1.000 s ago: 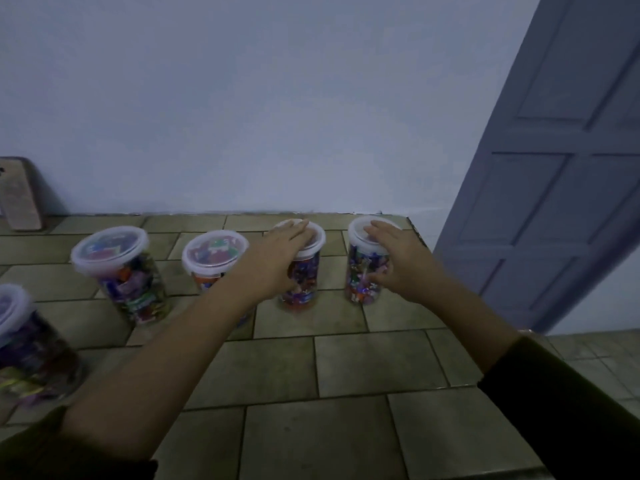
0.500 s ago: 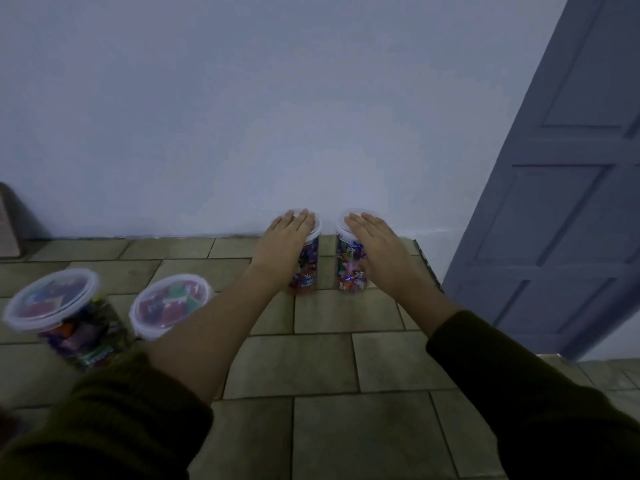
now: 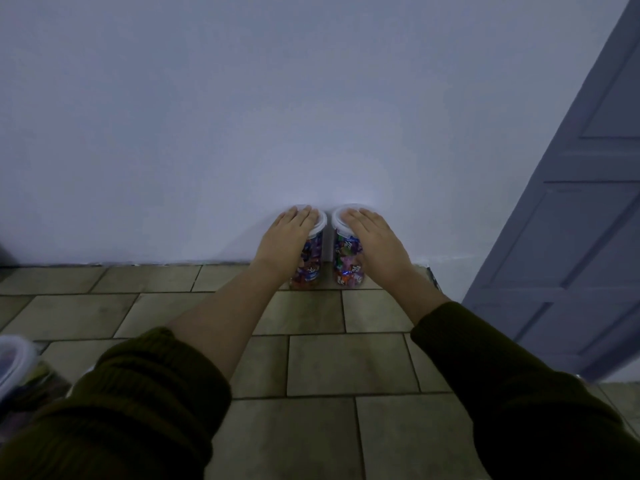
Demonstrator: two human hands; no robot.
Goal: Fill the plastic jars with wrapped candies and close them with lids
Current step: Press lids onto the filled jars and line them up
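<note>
Two upright, filled jars stand just apart at the far edge of the tiles (image 3: pixel 311 368), touching the wall (image 3: pixel 242 133): left jar (image 3: pixel 313 263) under left hand (image 3: pixel 289 237), right jar (image 3: pixel 344 263) under right hand (image 3: pixel 372 244), fingers straight across the lids, gripping nothing.

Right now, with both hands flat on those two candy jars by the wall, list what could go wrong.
1. The left hand and right hand rest on top of tall, narrow jars, the left jar and right jar; a sideways push could tip either into the other.
2. The hands hide most of the left lid and right lid, so an unsealed rim could go unnoticed.
3. A third jar sits by the left sleeve; drawing that arm back might knock it.
</note>
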